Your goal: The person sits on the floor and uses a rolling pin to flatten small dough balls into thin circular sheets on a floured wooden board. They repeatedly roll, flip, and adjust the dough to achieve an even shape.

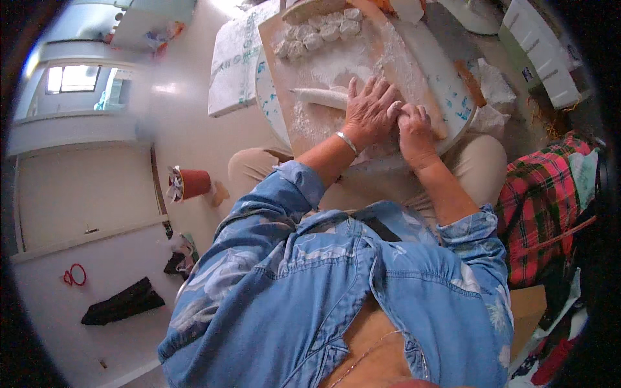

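Note:
My left hand (372, 112) rests fingers spread over a floured wooden board (310, 65), at the near end of a pale, flour-dusted rolling pin (320, 97). What lies under the palm is hidden. Close beside it, my right hand (416, 131) has its fingers curled, with a small whitish bit, perhaps dough, at the fingertips where the two hands meet. Whether the right hand grips something cannot be made out. Loose flour (339, 72) lies beyond the hands. Several floured dough pieces (313, 40) sit in rows at the board's far side.
The board lies on a round table (456, 99) with blue marks. A white foam box (235, 63) stands to its left. On the floor at left is a red bin (194, 184). Plaid cloth (538, 208) hangs at right, near a white slatted object (543, 53).

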Demonstrator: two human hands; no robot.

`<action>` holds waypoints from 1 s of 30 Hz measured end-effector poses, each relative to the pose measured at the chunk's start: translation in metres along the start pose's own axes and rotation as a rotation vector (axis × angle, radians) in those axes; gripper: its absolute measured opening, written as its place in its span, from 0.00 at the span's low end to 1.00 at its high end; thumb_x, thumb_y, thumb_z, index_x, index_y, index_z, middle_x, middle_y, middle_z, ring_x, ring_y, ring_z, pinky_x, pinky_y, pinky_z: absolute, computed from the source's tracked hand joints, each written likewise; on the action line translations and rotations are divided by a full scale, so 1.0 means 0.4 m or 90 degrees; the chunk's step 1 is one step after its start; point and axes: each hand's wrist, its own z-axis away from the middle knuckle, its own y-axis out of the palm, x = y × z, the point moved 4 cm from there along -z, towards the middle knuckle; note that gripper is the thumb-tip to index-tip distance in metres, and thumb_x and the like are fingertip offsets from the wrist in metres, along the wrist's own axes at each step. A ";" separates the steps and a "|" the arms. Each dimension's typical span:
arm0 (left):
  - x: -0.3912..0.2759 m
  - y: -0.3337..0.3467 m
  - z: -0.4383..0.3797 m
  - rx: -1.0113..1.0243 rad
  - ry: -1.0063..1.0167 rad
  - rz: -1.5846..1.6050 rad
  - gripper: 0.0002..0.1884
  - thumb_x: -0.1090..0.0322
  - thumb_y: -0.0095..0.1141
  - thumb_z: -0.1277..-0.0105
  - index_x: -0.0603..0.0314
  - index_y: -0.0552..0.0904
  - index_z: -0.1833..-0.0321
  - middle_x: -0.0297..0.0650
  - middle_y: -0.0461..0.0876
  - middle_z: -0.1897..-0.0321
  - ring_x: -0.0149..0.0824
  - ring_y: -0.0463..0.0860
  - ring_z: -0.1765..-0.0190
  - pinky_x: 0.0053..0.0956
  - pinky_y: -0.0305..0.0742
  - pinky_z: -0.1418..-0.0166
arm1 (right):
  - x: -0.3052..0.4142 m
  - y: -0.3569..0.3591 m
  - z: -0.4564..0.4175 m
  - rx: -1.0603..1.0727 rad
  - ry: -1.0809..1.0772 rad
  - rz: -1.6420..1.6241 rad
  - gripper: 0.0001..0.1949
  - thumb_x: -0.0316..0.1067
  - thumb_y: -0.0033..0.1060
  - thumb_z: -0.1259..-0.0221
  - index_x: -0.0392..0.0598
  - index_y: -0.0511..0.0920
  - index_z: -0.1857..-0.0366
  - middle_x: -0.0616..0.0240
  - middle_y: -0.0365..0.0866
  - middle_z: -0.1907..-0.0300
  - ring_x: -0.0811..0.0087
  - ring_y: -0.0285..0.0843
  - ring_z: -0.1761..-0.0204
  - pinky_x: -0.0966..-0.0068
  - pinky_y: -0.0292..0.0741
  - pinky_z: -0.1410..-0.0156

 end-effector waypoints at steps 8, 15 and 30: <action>0.088 0.041 -0.162 -0.053 0.071 -0.039 0.26 0.44 0.42 0.29 0.41 0.70 0.31 0.40 0.64 0.28 0.42 0.59 0.25 0.61 0.40 0.26 | -0.044 0.019 -0.113 0.043 0.015 0.044 0.12 0.31 0.47 0.38 0.45 0.79 0.54 0.59 0.77 0.50 0.56 0.71 0.42 0.65 0.71 0.39; 0.210 -0.025 0.075 -0.004 -0.166 0.014 0.29 0.46 0.42 0.29 0.53 0.69 0.30 0.49 0.63 0.28 0.48 0.57 0.24 0.56 0.41 0.24 | -0.016 -0.018 -0.036 0.027 -0.028 -0.028 0.13 0.34 0.61 0.44 0.49 0.78 0.54 0.61 0.77 0.54 0.58 0.72 0.49 0.64 0.70 0.42; 0.355 -0.040 0.137 0.011 -0.302 0.064 0.35 0.40 0.35 0.28 0.53 0.57 0.24 0.50 0.56 0.25 0.48 0.51 0.22 0.52 0.40 0.23 | -0.054 0.020 -0.161 0.017 -0.153 -0.061 0.13 0.29 0.60 0.42 0.44 0.77 0.53 0.56 0.76 0.57 0.54 0.72 0.50 0.62 0.71 0.43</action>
